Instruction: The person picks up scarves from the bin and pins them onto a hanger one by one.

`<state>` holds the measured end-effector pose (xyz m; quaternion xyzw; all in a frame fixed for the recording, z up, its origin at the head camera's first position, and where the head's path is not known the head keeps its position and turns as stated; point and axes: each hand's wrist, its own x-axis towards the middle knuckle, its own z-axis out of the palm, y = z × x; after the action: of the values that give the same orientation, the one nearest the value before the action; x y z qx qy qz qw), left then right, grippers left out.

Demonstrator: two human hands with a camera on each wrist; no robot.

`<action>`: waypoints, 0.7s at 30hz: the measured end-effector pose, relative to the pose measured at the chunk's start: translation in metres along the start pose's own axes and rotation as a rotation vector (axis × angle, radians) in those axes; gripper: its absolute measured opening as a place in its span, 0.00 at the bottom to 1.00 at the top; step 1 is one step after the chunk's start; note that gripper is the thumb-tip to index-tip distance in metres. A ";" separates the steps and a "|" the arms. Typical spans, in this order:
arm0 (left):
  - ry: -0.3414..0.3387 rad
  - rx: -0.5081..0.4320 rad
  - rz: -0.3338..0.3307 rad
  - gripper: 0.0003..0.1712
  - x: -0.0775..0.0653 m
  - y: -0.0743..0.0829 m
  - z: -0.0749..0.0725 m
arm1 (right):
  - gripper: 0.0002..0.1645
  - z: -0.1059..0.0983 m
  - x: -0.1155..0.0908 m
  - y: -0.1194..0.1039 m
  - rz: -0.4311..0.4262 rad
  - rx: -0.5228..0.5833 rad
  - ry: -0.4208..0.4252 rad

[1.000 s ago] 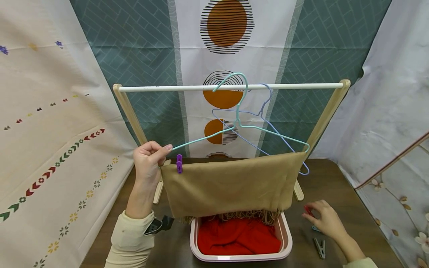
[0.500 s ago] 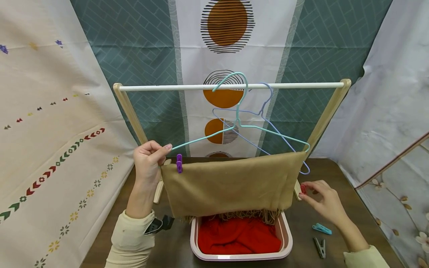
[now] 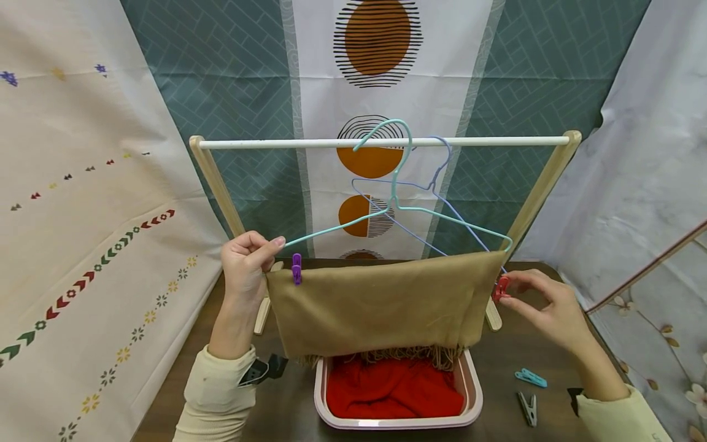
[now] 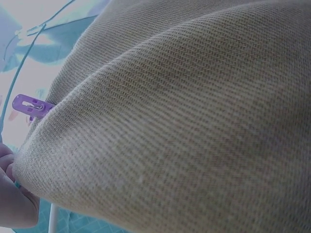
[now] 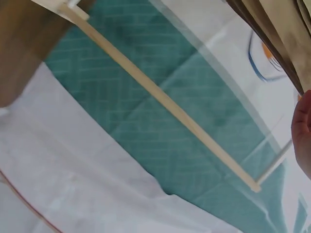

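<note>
My left hand (image 3: pixel 245 267) pinches the left end of a mint-green hanger (image 3: pixel 337 227) whose hook is over the white rod. A tan fringed scarf (image 3: pixel 386 301) is draped over the hanger's lower bar. Near its left end a purple clothespin (image 3: pixel 296 269) clips the scarf's top edge; in the left wrist view the purple clothespin (image 4: pixel 33 106) sticks out past the fold. My right hand (image 3: pixel 552 307) pinches a red clothespin (image 3: pixel 501 288) between thumb and fingers, right beside the scarf's upper right edge. Only the edge of the right hand (image 5: pixel 302 133) shows in the right wrist view.
A wooden stand carries the white rod (image 3: pixel 265 145). A blue-violet hanger (image 3: pixel 440 162) hangs behind the green one. Below the scarf, a pink-white basin (image 3: pixel 397 423) holds red cloth (image 3: pixel 394 390). A blue clothespin (image 3: pixel 531 377) and a grey clothespin (image 3: pixel 528 409) lie on the table at right.
My right hand has risen from near the table with the red clothespin to the scarf's right side, uncovering the blue clothespin. The left hand and the scarf have stayed in place.
</note>
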<state>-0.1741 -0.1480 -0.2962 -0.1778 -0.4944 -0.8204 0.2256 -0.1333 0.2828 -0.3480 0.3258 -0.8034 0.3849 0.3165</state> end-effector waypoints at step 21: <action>-0.007 0.011 0.014 0.21 0.000 -0.001 0.000 | 0.13 0.000 0.046 -0.003 0.031 0.457 0.167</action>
<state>-0.1743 -0.1476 -0.2967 -0.1830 -0.4983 -0.8155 0.2305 -0.1578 0.2683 -0.3114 0.3434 -0.6714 0.5872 0.2941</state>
